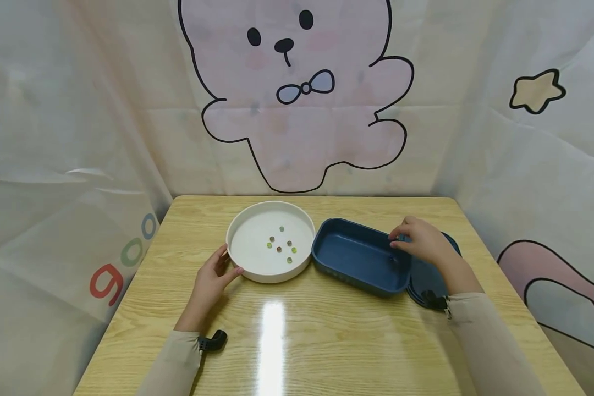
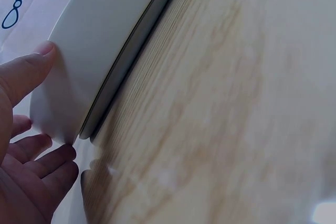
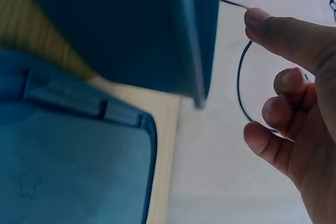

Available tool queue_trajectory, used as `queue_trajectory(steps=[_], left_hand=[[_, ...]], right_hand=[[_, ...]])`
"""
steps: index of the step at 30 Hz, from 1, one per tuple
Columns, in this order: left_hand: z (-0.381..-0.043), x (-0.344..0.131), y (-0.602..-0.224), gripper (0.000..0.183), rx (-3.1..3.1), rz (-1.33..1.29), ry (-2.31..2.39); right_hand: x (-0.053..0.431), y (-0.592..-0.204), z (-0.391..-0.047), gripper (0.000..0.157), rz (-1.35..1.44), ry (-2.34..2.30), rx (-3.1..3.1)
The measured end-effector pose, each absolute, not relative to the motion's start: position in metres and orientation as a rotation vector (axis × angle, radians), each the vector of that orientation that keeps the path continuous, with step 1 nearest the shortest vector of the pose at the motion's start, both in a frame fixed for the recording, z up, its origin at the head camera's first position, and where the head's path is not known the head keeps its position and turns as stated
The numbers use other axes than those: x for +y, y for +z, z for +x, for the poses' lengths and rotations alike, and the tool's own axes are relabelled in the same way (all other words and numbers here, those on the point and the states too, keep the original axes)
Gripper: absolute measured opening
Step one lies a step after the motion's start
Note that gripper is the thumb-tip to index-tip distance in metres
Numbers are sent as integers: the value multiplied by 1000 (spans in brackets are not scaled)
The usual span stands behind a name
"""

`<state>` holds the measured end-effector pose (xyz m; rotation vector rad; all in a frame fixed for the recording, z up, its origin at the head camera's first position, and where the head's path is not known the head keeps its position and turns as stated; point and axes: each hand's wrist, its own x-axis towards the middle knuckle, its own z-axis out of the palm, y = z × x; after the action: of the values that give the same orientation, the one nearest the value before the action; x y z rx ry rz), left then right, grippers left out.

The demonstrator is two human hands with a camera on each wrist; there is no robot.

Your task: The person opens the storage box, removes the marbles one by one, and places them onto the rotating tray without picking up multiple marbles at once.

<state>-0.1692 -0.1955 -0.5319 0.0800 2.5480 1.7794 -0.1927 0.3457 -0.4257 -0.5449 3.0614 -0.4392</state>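
A round white tray (image 1: 271,271) stands left of centre, with several small green and brownish beads (image 1: 289,260) on its floor. My left hand (image 1: 214,278) touches its outer wall at the left; in the left wrist view the thumb (image 2: 42,56) lies against the wall and the fingers are loosely bent below. Right of the tray sits a deep blue box (image 1: 356,247). My right hand (image 1: 421,239) is over the box's right end. In the right wrist view its thumb and fingers are apart, with nothing seen between them. A tiny speck (image 1: 394,259) shows inside the box.
A blue lid (image 1: 425,278) with a raised star lies right of the box, partly under my right forearm. The wooden table (image 1: 326,341) ends at a printed curtain behind and at both sides. A dark wrist device (image 1: 213,341) hangs at my left cuff.
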Motion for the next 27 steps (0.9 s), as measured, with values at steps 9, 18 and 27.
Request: queue_trajectory(steps=[9,18,27], left_hand=[[-171,-195,-533,90,2536,79,1800],[-170,-195,-534,89,2524,79,1796],[-170,-195,-533,91,2536,73,1787]], right_hand=[[357,-447,-199,11,-613,-434,3071],[357,-465,-204,12,-525,-315,2984],[353,-472,-207,15,-455,-239,2948]])
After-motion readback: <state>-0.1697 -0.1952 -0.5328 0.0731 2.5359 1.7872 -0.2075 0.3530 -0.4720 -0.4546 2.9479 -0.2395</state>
